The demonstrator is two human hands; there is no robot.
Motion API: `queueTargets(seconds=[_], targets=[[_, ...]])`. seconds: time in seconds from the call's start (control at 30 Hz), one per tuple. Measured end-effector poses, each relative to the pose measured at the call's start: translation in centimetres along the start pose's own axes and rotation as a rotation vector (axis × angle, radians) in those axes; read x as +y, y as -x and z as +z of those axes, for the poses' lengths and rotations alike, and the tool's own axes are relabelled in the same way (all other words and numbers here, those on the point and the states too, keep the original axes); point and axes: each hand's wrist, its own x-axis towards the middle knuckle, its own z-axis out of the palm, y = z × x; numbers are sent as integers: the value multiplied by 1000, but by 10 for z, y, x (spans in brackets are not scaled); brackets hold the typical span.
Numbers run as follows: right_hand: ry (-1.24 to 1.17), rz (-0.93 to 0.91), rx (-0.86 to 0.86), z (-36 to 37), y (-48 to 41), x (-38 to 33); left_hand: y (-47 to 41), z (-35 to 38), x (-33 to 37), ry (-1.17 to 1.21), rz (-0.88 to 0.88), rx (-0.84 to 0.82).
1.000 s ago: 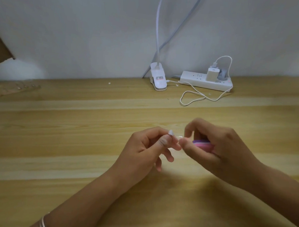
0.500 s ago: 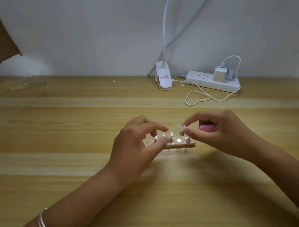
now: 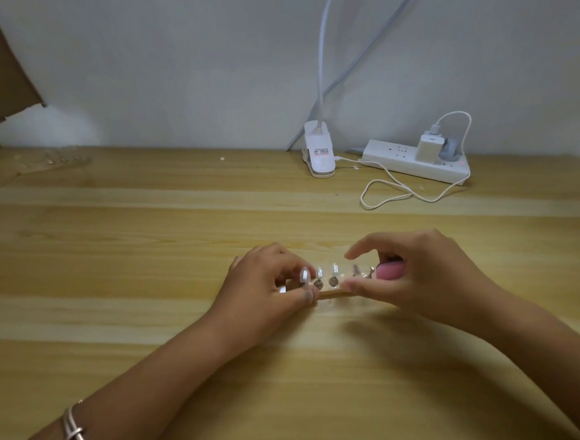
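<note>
A clear strip [image 3: 332, 290] carrying a row of small false nails [image 3: 335, 270] on studs was held low over the table [image 3: 176, 364], well in front of the white power strip [image 3: 407, 165] and somewhat to its left as seen from the head camera. Whether the clear strip touched the table could not be told.

Its left end was pinched by the left hand [image 3: 262, 285], whose fingers [image 3: 308, 295] were curled narrowly round it, thumb at the near edge and forefinger on top. Its other end was met by the right hand [image 3: 422, 279]. That hand's thumb was pressed against the near edge and the forefinger was raised and bent above the nails. A pink object [image 3: 391, 270] was gripped in the remaining curled fingers, and what it was could not be made out.

A white charger [image 3: 429, 148] was plugged into the power strip, and a white cable [image 3: 389, 191] was looped on the table just in front of it. A white clip lamp base [image 3: 319, 156] was set just left of the power strip. A piece of cardboard [image 3: 5, 84] was seen far to the left of the power strip. A silver bracelet [image 3: 72, 426] was worn on the left wrist.
</note>
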Motion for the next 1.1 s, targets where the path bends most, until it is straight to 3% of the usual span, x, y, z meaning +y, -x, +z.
queueTargets(seconds=[0.13, 0.43, 0.63, 0.73, 0.83, 0.97, 1.1], targets=[[130, -34, 7, 8, -3, -10, 1, -1, 2, 8, 16, -9], [91, -66, 45, 12, -1, -16, 1, -1, 2, 5, 10, -8], [8, -145, 112, 6, 12, -23, 5, -2, 2, -198, 104, 26], [-235, -193, 195, -4, 22, -28, 9, -3, 17, 24, 271, 126], [-365, -227, 226, -9, 36, -30, 15, -2, 30, 192, 391, 77], [-456, -183, 233, -2, 47, -27, 20, 1, 35, 304, 387, 25], [-499, -67, 206, 5, 51, -14, 22, 6, 33, 255, 365, 18]])
